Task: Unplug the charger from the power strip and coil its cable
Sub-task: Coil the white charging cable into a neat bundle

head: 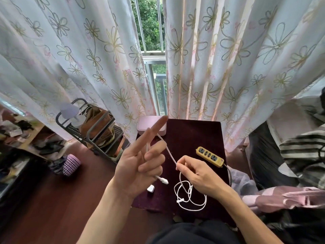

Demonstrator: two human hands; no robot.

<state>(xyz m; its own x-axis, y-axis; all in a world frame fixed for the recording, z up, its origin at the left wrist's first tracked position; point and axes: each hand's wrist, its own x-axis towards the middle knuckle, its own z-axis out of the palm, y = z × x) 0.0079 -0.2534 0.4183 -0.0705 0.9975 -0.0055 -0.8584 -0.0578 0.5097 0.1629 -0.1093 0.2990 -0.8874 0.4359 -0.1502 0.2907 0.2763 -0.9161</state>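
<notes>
A yellow power strip lies on the dark purple table with nothing plugged into it. The white charger plug lies loose on the table below my left hand. That hand is raised, index finger straight, the other fingers curled round the white cable near its connector end. The cable loops over the hand and runs to my right hand, which pinches it between thumb and fingers. The remaining cable lies in loose loops on the table under my right hand.
A pink box sits at the table's far left corner. Flowered curtains hang right behind. A grey metal rack with a bag stands to the left, a purple mesh holder lies on the floor, and bedding lies to the right.
</notes>
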